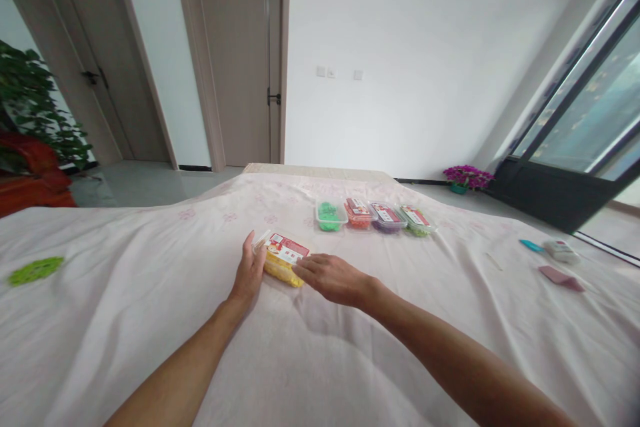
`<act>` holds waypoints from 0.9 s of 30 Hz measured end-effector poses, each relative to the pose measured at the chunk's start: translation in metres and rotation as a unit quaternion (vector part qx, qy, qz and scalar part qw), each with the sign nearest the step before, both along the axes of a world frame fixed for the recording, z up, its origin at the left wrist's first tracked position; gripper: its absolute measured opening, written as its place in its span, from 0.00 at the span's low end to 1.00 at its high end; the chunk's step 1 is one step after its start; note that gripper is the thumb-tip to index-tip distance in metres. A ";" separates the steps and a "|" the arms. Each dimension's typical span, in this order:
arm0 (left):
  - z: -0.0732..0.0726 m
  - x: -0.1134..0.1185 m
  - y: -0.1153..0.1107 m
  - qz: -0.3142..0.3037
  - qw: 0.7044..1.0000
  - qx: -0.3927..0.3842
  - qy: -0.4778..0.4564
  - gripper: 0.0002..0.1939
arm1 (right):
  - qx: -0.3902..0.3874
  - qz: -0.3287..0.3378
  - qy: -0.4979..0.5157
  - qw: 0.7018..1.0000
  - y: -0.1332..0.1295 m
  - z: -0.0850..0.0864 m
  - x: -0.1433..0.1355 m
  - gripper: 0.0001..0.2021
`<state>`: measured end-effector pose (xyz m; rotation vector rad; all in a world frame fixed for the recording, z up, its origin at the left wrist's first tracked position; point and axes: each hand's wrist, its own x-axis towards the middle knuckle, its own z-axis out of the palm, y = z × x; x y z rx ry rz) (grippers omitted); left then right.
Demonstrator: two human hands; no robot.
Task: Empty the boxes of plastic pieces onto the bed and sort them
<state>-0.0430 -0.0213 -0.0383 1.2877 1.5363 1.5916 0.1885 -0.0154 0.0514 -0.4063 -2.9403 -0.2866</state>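
Currently, a yellow-filled, clear rectangular plastic box (283, 259) is pinched between left hand (248, 273) and right hand (334, 277); beyond it, four clear plastic boxes (388, 215) are lined up.

In the middle of the frame, a box (283, 260) lies on the cloth (150, 320) between the left hand (247, 272) and right hand (330, 277); behind it, right of centre, four tubs (387, 217) stand in a row.
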 end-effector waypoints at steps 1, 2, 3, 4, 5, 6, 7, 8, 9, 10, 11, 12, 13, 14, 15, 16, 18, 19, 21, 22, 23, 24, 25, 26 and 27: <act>0.000 0.000 0.000 -0.001 1.000 0.003 0.001 0.34 | 0.006 0.000 -0.004 1.000 0.000 -0.001 -0.001 0.13; 0.000 0.001 -0.001 -0.003 1.000 0.006 0.002 0.34 | 0.015 0.000 -0.009 1.000 -0.001 -0.001 -0.002 0.13; 0.001 0.001 -0.001 -0.006 1.000 0.010 0.002 0.34 | 0.024 -0.001 -0.016 1.000 -0.001 -0.002 -0.004 0.12; 0.001 0.002 -0.002 -0.011 1.000 0.014 0.000 0.34 | 0.034 -0.003 -0.023 0.999 -0.001 -0.002 -0.005 0.11; 0.002 0.003 -0.003 -0.017 1.000 0.018 -0.003 0.35 | 0.042 -0.008 -0.030 0.999 0.000 -0.003 -0.007 0.11; 0.003 0.003 -0.004 -0.026 0.999 0.022 -0.008 0.36 | 0.047 -0.015 -0.036 0.998 0.000 -0.003 -0.008 0.11; 0.004 0.004 -0.005 -0.037 0.999 0.026 -0.016 0.36 | 0.049 -0.024 -0.039 0.998 0.001 -0.003 -0.010 0.11; 0.005 0.005 -0.007 -0.049 0.998 0.030 -0.026 0.37 | 0.049 -0.034 -0.038 0.997 0.001 -0.003 -0.011 0.11; 0.006 0.005 -0.008 -0.062 0.997 0.033 -0.038 0.38 | 0.047 -0.045 -0.035 0.997 0.002 -0.004 -0.012 0.11; 0.006 0.005 -0.008 -0.075 0.995 0.038 -0.050 0.40 | 0.044 -0.056 -0.031 0.997 0.003 -0.004 -0.013 0.11; 0.007 0.006 -0.009 -0.086 0.994 0.042 -0.060 0.42 | 0.042 -0.068 -0.023 0.997 0.004 -0.005 -0.015 0.11; 0.007 0.006 -0.009 -0.095 0.992 0.046 -0.067 0.44 | 0.041 -0.080 -0.014 0.996 0.004 -0.006 -0.016 0.11; 0.007 0.005 -0.008 -0.102 0.991 0.048 -0.073 0.47 | 0.039 -0.092 -0.002 0.995 0.005 -0.007 -0.018 0.11; 0.007 0.005 -0.007 -0.107 0.990 0.048 -0.077 0.50 | 0.038 -0.104 0.013 0.994 0.005 -0.008 -0.019 0.11; 0.007 0.004 -0.005 -0.111 0.989 0.047 -0.081 0.53 | 0.037 -0.114 0.029 0.992 0.005 -0.010 -0.021 0.11; 0.007 0.004 -0.004 -0.114 0.989 0.046 -0.084 0.55 | 0.035 -0.124 0.046 0.991 0.005 -0.011 -0.022 0.12; 0.007 0.002 -0.001 -0.124 0.987 0.042 -0.095 0.57 | 0.031 -0.141 0.073 0.987 0.004 -0.014 -0.025 0.13; 0.007 0.002 0.000 -0.127 0.986 0.040 -0.103 0.57 | 0.030 -0.150 0.082 0.985 0.003 -0.015 -0.026 0.13; 0.008 0.002 0.001 -0.125 0.983 0.031 -0.129 0.56 | 0.027 -0.165 0.093 0.981 0.002 -0.015 -0.027 0.13; 0.009 0.003 0.001 -0.120 0.981 0.025 -0.148 0.55 | 0.025 -0.172 0.097 0.980 0.001 -0.015 -0.028 0.13; 0.011 0.005 0.001 -0.115 0.978 0.019 -0.170 0.53 | 0.024 -0.176 0.100 0.979 0.001 -0.015 -0.029 0.12; 0.012 0.007 0.000 -0.110 0.975 0.013 -0.194 0.52 | 0.022 -0.179 0.103 0.978 0.000 -0.015 -0.030 0.12; 0.014 0.009 0.000 -0.104 0.970 0.005 -0.220 0.51 | 0.023 -0.177 0.104 0.978 -0.001 -0.016 -0.031 0.12; 0.016 0.011 -0.001 -0.094 0.965 -0.007 -0.245 0.50 | 0.025 -0.173 0.105 0.979 -0.002 -0.016 -0.032 0.12; 0.018 0.013 -0.001 -0.082 0.958 -0.026 -0.272 0.50 | 0.028 -0.167 0.107 0.980 -0.003 -0.016 -0.034 0.12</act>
